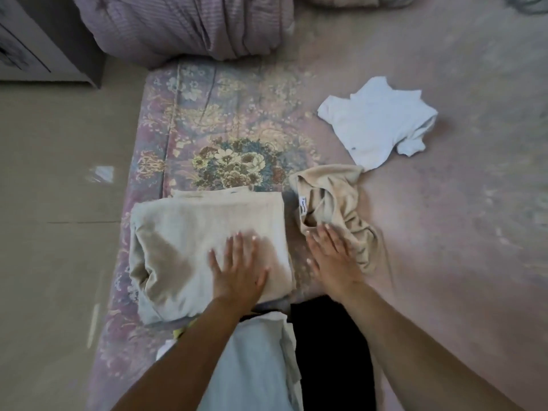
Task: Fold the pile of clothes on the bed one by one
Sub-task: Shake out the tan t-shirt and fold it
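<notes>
- Clothes lie on a bed covered by a faded pink sheet; a floral panel runs along its left edge, with a bunched, ribbed mauve quilt at the far end.
- Folded beige garment: soft, thick, roughly rectangular, at the bed's near left edge.
- White shirt: thin, smooth, loosely spread, well apart on the right.
- Tan top: crumpled, label showing at the neckline, just beside the folded garment.
- Left hand: flat on the folded garment, fingers straight and spread.
- Right hand: fingers straight, narrowly spread, tips touching the tan top.
</notes>
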Tool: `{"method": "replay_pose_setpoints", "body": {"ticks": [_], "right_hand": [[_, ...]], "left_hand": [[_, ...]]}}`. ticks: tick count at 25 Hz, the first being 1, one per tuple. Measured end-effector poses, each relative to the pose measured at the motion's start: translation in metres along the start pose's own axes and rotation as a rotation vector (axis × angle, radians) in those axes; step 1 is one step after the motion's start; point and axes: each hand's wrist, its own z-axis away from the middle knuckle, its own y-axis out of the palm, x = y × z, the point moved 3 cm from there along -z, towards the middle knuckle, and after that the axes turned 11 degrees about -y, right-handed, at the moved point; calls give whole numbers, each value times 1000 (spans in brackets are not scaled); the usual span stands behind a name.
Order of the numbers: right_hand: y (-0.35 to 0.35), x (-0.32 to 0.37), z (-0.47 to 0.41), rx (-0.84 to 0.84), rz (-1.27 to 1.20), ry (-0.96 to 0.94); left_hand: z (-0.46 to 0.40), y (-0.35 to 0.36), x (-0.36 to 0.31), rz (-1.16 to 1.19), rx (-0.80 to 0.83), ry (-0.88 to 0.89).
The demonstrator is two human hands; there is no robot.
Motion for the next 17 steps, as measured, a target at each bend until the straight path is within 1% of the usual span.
{"method": "replay_pose_setpoints", "body": {"ticks": [1, 3, 5, 7, 9, 10, 11, 13, 14, 15, 17], "right_hand": [[-6, -28, 14, 25, -6, 39], [-9, -75, 31, 159, -25, 86], [-9, -103, 31, 208, -10, 60], [-3, -116, 28, 226, -47, -26], [5, -132, 36, 207, -99, -107], [6, -144, 45, 187, -121, -146], [2, -157, 56, 177, -145, -178], [-15, -194, 77, 153, -185, -227], [-23, -212, 85, 138, -189, -252], [-33, -230, 89, 125, -187, -272], [-66, -264, 93, 56, -207, -320]], "left_hand": [[8, -6, -30, 40, 12, 61], [9, -11, -85, 103, 10, 143], [-10, -11, -128, 175, -35, 154], [-39, -1, -161, 234, -35, 92], [-65, 9, -189, 232, 20, 4], [-70, 9, -204, 254, -10, -5], [-71, 4, -217, 310, -82, 0], [-58, -11, -242, 500, -189, -34], [-47, -21, -252, 617, -165, -78], [-33, -32, -262, 687, -149, -105], [-7, -63, -285, 696, -216, -62]]}}
